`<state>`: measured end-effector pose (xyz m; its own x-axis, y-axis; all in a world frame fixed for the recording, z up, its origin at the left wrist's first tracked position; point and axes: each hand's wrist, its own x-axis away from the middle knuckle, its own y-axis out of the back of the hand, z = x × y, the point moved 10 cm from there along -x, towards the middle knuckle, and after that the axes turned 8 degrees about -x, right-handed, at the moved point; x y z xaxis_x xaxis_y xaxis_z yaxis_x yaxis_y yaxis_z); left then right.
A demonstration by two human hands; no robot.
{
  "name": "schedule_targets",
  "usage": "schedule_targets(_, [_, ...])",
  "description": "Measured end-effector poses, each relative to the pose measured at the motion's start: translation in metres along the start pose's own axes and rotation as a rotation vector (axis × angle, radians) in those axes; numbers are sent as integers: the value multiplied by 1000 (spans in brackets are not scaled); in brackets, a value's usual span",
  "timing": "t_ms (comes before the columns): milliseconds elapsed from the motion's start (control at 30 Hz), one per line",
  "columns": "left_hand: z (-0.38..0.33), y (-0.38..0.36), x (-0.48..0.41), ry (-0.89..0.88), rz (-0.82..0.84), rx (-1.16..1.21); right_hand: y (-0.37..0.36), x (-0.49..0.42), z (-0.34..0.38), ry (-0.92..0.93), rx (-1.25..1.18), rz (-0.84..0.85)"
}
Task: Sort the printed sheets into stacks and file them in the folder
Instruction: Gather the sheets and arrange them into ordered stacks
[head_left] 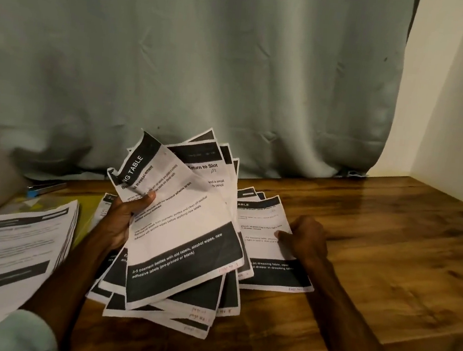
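My left hand [124, 218] grips a fanned bundle of printed sheets [186, 228], white with dark header and footer bands, held tilted above the wooden table [389, 251]. Its thumb lies across the top sheet. My right hand [305, 237] pinches the right edge of a sheet on a small stack [266, 237] lying flat on the table, right of the bundle. A thicker stack of printed sheets [9, 245] lies at the left. A yellow-green folder [87, 216] shows partly between that stack and my left forearm.
A grey-green curtain [207, 71] hangs behind the table down to its back edge. A small blue-and-silver object [44, 188], maybe a stapler, lies at the back left. A white wall [462, 115] closes the right side. Bare wood spans the table's right half.
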<state>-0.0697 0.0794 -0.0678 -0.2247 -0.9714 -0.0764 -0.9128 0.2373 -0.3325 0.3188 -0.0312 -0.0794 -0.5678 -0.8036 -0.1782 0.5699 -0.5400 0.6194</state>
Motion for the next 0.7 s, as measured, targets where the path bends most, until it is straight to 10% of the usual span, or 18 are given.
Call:
schedule_targets(433, [11, -13, 0, 105, 101, 83, 74, 10, 6, 53, -782, -442])
schedule_targets(700, [12, -14, -2, 107, 91, 61, 95, 3, 37, 114, -1225, -365])
